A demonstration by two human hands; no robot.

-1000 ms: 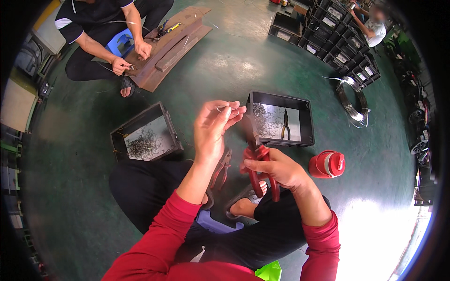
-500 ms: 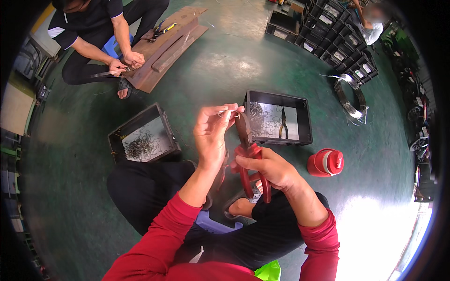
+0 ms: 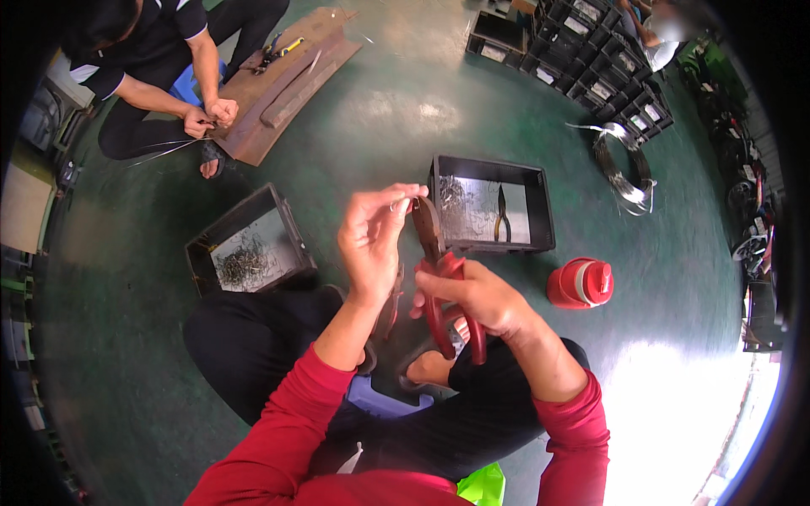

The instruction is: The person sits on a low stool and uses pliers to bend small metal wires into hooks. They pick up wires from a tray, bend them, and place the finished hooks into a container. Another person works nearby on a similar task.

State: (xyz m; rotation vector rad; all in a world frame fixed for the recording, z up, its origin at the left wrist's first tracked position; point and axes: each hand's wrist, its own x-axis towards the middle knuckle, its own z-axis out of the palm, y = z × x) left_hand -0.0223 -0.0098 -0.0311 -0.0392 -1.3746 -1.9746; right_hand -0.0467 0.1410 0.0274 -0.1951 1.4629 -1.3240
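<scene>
My left hand (image 3: 371,244) is closed in a pinch on a small bent piece of wire (image 3: 394,205), held up in front of me. In my right hand (image 3: 489,299) are large pliers (image 3: 430,236) with red handles, the handles spread somewhat apart. Their dark jaws point up and meet the wire by my left fingertips; how firmly they grip it I cannot tell. Beyond my hands stands a black crate (image 3: 544,211) with small wire pieces and needle-nose pliers (image 3: 503,215) on its light lining. Another black crate (image 3: 293,226), to the left, holds a pile of bent wire pieces (image 3: 242,266).
A red jug (image 3: 580,283) stands on the green floor at right. Beyond it lie a wire coil (image 3: 623,173) and stacked black crates (image 3: 582,63). At far left a person (image 3: 160,93) works beside a brown metal piece (image 3: 295,84). A purple stool (image 3: 384,401) shows beneath me.
The view has shifted slightly, so surroundings sit a little further left. The wire shows less between my left fingers and the plier jaws. The other person's hands have moved closer together.
</scene>
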